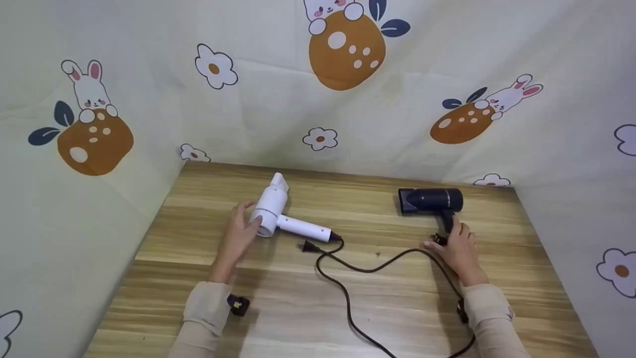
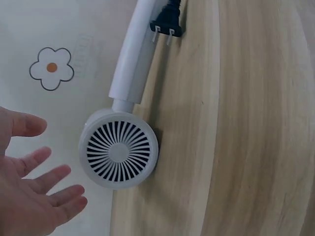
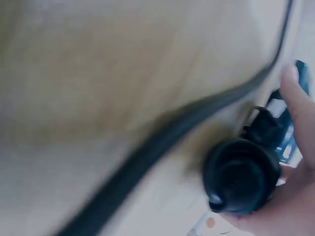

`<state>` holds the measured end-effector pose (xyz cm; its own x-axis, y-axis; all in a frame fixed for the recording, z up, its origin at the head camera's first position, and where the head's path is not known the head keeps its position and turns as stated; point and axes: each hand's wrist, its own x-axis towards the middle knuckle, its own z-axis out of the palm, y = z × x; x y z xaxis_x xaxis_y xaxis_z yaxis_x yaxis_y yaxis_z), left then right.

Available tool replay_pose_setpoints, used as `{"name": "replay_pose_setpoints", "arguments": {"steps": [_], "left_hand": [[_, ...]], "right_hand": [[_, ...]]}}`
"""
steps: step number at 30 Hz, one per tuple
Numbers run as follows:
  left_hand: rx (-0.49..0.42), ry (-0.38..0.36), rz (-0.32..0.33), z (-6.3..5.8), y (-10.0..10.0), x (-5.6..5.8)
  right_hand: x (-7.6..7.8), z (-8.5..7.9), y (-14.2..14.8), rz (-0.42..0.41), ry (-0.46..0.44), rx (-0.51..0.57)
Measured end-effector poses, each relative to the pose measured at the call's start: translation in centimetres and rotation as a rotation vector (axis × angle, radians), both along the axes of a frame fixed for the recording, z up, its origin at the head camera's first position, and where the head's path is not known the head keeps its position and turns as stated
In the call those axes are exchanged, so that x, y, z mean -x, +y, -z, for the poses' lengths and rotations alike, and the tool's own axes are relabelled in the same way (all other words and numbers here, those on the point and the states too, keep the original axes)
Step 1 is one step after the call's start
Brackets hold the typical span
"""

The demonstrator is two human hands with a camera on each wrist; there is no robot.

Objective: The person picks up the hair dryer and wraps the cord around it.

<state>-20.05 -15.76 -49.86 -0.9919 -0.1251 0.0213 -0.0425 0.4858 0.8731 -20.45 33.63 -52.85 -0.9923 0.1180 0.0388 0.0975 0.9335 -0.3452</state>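
Observation:
A white hair dryer (image 1: 271, 204) lies on the wooden table at left, its nozzle toward the back and its handle toward the right. My left hand (image 1: 243, 228) is at its rear end, with fingers spread beside the round vent grille (image 2: 118, 152). At right is a black hair dryer (image 1: 430, 200), its barrel lying sideways and its handle toward me. My right hand (image 1: 461, 251) is round the lower handle, fingers along its right side and thumb out to the left. A small black piece (image 1: 438, 239) shows by that thumb. The fingers partly hide the handle.
A dark cord (image 1: 348, 293) loops across the middle of the table. A two-pin plug (image 1: 309, 246) lies below the white handle. My wrists carry small black devices, one at the left sleeve (image 1: 238, 305). A patterned cloth wall (image 1: 268, 109) encloses the table's back and sides.

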Motion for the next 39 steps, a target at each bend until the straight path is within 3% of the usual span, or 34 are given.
{"name": "replay_pose_setpoints", "arguments": {"steps": [5, 9, 15, 25, 29, 34, 39], "left_hand": [[0.141, -0.075, -0.028, 0.6, 0.1, 1.0], [0.218, -0.153, -0.027, 1.2, 0.6, 1.6], [0.265, -0.162, -0.015, 2.2, 1.7, 2.3], [0.241, -0.18, -0.043, 2.8, 1.8, 1.7], [0.145, -0.166, -0.087, 2.5, 2.1, 1.1], [0.057, -0.126, -0.123, 1.1, 3.0, 0.2], [-0.07, -0.027, -0.131, -1.6, 4.4, -0.9]], "right_hand": [[-0.9, -2.1, -1.3, -0.03, -0.038, 0.043], [-1.7, -3.6, -3.6, -0.111, -0.005, 0.075], [-4.0, -5.1, -7.4, -0.231, 0.04, 0.059], [-7.3, -5.7, -10.5, -0.354, 0.058, 0.08], [-7.5, -6.0, -10.6, -0.368, 0.048, 0.128], [-7.4, -6.6, -10.8, -0.4, -0.006, 0.222], [-7.0, -7.1, -11.4, -0.411, -0.046, 0.351]]}}
